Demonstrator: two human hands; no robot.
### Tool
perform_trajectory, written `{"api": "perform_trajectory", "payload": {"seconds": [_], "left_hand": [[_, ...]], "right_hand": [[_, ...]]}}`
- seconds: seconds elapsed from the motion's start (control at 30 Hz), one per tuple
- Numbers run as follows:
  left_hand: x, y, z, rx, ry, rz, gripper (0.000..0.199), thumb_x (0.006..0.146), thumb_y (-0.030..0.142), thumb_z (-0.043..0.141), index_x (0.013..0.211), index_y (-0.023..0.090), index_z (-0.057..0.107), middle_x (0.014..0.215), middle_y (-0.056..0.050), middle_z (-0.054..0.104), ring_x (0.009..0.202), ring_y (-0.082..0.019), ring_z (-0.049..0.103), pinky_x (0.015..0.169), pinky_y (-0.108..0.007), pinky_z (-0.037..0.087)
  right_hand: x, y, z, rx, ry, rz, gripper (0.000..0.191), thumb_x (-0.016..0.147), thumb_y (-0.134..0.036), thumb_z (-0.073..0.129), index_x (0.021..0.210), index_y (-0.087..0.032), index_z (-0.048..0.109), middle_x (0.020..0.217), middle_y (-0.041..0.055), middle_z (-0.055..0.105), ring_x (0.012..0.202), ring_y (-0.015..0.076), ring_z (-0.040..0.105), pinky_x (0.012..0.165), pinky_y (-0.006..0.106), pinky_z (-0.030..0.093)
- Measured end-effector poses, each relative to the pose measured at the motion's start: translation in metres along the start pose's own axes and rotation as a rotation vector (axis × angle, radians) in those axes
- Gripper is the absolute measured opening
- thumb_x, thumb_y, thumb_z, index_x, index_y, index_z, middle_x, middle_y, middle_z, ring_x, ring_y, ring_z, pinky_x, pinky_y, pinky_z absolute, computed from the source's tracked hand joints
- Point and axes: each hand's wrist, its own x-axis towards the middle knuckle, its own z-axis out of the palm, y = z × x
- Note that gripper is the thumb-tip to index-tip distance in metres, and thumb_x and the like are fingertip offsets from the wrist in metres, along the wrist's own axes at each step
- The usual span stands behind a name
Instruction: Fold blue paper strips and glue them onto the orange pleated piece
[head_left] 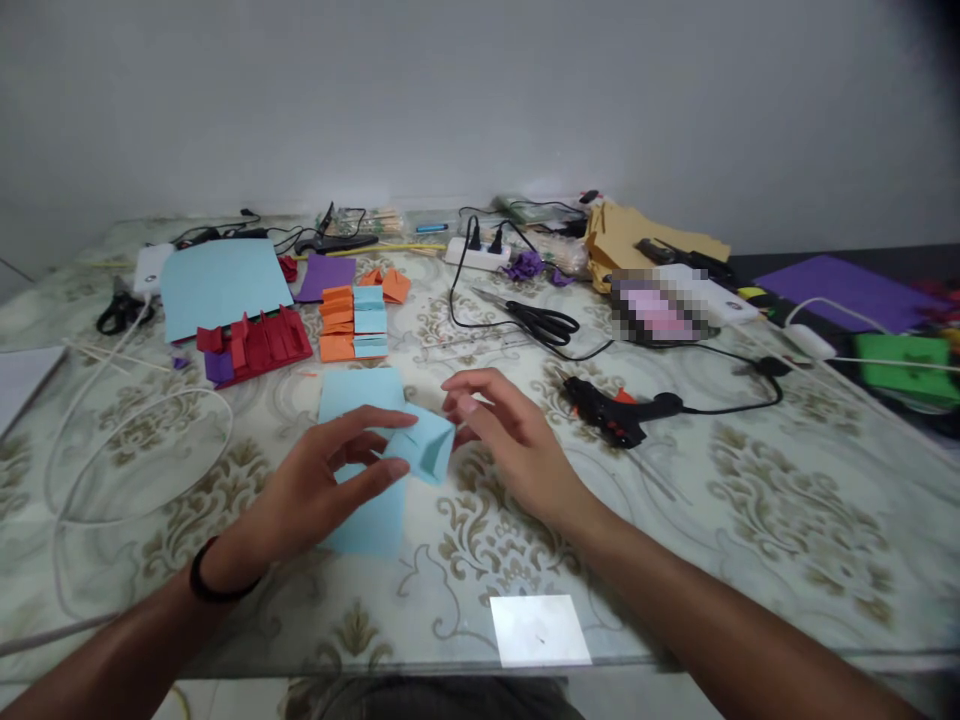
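A small folded piece of light blue paper (433, 445) is pinched between the thumb and fingers of my left hand (341, 470). It looks like a small pocket or box shape with an open fold on its right side. Just right of it, my right hand (502, 430) curves with thumb and fingers apart; nothing shows in its grasp, and whether its fingertips touch the paper's edge is unclear. Beneath my left hand lies a flat light blue sheet (375, 530), partly covered by the hand.
Folded orange and blue pieces (354, 322) and red folded pieces (259, 345) lie beyond my left hand. Scissors (536, 320) rest in the middle. A corded black glue gun (619, 405) lies to the right. A white power strip (478, 254) and cables are farther back.
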Motion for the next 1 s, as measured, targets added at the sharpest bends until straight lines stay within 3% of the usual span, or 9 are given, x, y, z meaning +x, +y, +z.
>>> {"api": "perform_trajectory", "payload": {"seconds": [0.17,0.33,0.43,0.73,1.0], "left_hand": [[0.006,-0.007,-0.001,-0.119,0.124,-0.08,0.051,0.09,0.037,0.078,0.138,0.026,0.065,0.09,-0.002,0.079,0.089,-0.019,0.074,0.077,-0.027,0.056],[0.017,-0.008,0.001,-0.184,0.149,-0.079,0.051,0.088,0.038,0.078,0.134,0.016,0.067,0.085,-0.006,0.082,0.076,-0.019,0.073,0.073,-0.03,0.058],[0.022,-0.008,0.002,-0.195,0.151,-0.085,0.054,0.088,0.04,0.077,0.134,0.014,0.066,0.083,-0.007,0.081,0.079,-0.022,0.076,0.069,-0.03,0.058],[0.035,-0.018,-0.003,-0.171,0.103,-0.063,0.05,0.089,0.039,0.076,0.13,0.014,0.062,0.079,-0.005,0.075,0.08,-0.021,0.076,0.06,-0.025,0.053],[0.027,-0.039,0.002,-0.22,-0.033,-0.1,0.046,0.092,0.039,0.074,0.13,0.019,0.058,0.084,-0.005,0.076,0.072,-0.016,0.068,0.065,-0.027,0.051]], "right_hand": [[0.0,0.002,-0.002,-0.119,-0.048,-0.225,0.019,0.098,-0.027,0.066,0.115,-0.028,0.073,0.115,0.0057,0.056,0.096,0.0167,0.066,0.079,0.031,0.063],[0.008,0.01,-0.005,-0.118,-0.142,-0.218,0.023,0.094,-0.032,0.073,0.117,-0.029,0.075,0.123,0.008,0.054,0.116,0.0206,0.062,0.097,0.037,0.062],[0.016,0.014,-0.009,-0.113,-0.194,-0.225,0.031,0.09,-0.037,0.078,0.12,-0.031,0.075,0.127,0.0081,0.054,0.124,0.0227,0.059,0.105,0.042,0.059],[0.033,0.025,-0.008,-0.072,-0.131,-0.165,0.03,0.083,-0.042,0.084,0.107,-0.026,0.078,0.124,0.0082,0.057,0.12,0.0217,0.062,0.103,0.04,0.058],[0.022,0.032,-0.016,-0.153,-0.149,-0.133,0.019,0.091,-0.035,0.076,0.108,-0.027,0.08,0.119,0.0092,0.063,0.113,0.0207,0.066,0.097,0.036,0.061]]}}
